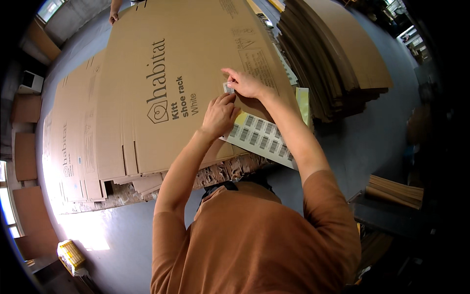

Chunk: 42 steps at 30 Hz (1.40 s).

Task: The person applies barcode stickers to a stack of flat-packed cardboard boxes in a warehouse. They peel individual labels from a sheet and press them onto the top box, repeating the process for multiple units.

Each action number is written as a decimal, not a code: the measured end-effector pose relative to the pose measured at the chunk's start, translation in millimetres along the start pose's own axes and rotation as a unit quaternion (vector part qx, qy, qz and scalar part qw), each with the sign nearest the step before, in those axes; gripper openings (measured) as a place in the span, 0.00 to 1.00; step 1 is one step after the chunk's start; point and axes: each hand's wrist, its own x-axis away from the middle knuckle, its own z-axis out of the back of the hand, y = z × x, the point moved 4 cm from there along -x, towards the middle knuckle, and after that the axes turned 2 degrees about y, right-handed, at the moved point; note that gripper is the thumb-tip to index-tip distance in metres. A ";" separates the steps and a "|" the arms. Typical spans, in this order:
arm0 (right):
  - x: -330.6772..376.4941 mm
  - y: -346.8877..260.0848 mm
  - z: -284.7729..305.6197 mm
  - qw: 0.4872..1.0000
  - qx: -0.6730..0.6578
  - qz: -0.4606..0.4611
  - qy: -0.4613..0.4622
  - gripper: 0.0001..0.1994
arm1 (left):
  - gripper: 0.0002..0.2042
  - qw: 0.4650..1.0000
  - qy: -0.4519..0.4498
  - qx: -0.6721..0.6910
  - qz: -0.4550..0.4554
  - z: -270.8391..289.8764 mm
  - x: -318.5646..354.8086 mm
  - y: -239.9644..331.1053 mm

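A small white barcode sticker (228, 88) lies on the top sheet of a stack of flattened brown cardboard boxes (161, 68). My right hand (246, 83) pinches the sticker's upper edge against the cardboard. The fingertips of my left hand (219, 115) press just below the sticker. Under my left hand and forearm lies a white sheet of several barcode stickers (262, 137), at the near right corner of the stack.
A second tall pile of brown cardboard sheets (338, 54) stands to the right. More flattened boxes (73, 132) lie lower on the left. Another person's hand (114, 17) holds the far edge of the top sheet. A yellow bundle (71, 255) sits on the grey floor.
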 end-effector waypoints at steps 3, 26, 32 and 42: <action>8.1 -17.8 -1.3 0.987 0.145 0.041 0.054 0.30 | 0.13 0.998 -0.042 -0.028 0.028 0.6 -0.8 0.9; 142.1 -108.7 -23.7 0.947 0.176 0.210 0.170 0.09 | 0.16 0.893 0.078 0.280 0.343 52.0 74.3 6.3; 147.9 -122.0 -32.1 0.955 0.179 0.125 0.200 0.08 | 0.18 0.893 0.101 0.291 0.328 47.8 84.5 2.0; 152.7 -129.0 -41.7 0.926 0.228 0.224 0.202 0.04 | 0.19 0.875 0.116 0.288 0.371 43.3 93.4 3.3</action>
